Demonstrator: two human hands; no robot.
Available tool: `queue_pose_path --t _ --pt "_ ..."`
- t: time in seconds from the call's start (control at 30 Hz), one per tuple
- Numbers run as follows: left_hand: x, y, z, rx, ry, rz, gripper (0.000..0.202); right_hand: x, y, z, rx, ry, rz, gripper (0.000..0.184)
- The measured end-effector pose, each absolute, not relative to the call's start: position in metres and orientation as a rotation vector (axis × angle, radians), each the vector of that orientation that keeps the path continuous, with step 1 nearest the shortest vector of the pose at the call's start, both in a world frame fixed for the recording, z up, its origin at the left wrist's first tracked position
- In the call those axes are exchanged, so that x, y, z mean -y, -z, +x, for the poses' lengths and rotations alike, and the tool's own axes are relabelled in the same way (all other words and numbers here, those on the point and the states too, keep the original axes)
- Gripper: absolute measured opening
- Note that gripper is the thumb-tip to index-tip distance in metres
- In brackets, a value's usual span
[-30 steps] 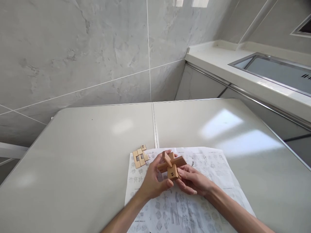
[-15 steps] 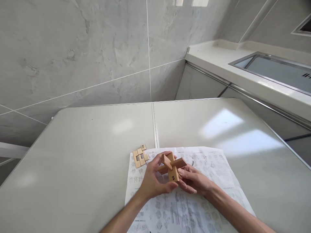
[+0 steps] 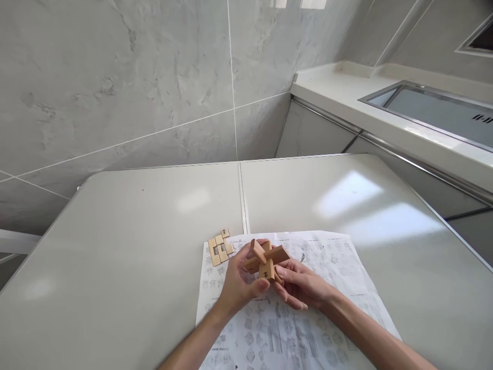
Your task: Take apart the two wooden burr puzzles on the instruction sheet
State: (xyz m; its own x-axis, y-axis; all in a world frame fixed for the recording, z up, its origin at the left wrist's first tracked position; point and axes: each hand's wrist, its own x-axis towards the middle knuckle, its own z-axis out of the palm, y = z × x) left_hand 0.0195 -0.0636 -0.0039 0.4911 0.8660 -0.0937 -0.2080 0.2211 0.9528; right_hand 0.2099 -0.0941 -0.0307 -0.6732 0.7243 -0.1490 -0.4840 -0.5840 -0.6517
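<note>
A wooden burr puzzle (image 3: 266, 262) of crossed, interlocking bars is held above the printed paper sheet (image 3: 331, 298). One bar bears a handwritten 2, and another on the left carries a faint 1. My left hand (image 3: 241, 280) is curled around the puzzle's left side, thumb at its lower front. From the right, my right hand (image 3: 302, 282) grips it with the thumb on a bar and fingers underneath. Left of the hands lies a flat, paler wooden puzzle piece group (image 3: 221, 248) marked 3, partly over the sheet's corner.
The pale table (image 3: 127, 267) has a seam down its middle and bright reflections on the right. A grey marbled wall (image 3: 165, 77) rises behind it. To the right runs a white counter (image 3: 327, 92) with a metal-framed glass-like panel (image 3: 435, 110) set in it.
The puzzle has tilted in my hands and shifted slightly left, so the bar marked 2 looks shorter. Both hands keep hold of it. The whole view has shifted a little.
</note>
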Motion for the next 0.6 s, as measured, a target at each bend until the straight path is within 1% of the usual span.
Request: queue_pose_path --t 0.13,0.4,0.6 --pt "0.0618 0.003 0.0199 -0.758 -0.782 1.09 0.099 0.0936 0.031 0.2093 0.719 -2.205 -0.505 0.04" --pt "0.0602 0.0041 0.0183 -0.755 -0.724 1.155 0.087 0.0944 0.032 0.2102 0.704 -2.151 -0.518 0.038" --pt "0.0575 0.0026 0.0185 -0.662 -0.711 1.132 0.086 0.0958 0.0305 0.2105 0.718 -2.134 -0.554 0.048"
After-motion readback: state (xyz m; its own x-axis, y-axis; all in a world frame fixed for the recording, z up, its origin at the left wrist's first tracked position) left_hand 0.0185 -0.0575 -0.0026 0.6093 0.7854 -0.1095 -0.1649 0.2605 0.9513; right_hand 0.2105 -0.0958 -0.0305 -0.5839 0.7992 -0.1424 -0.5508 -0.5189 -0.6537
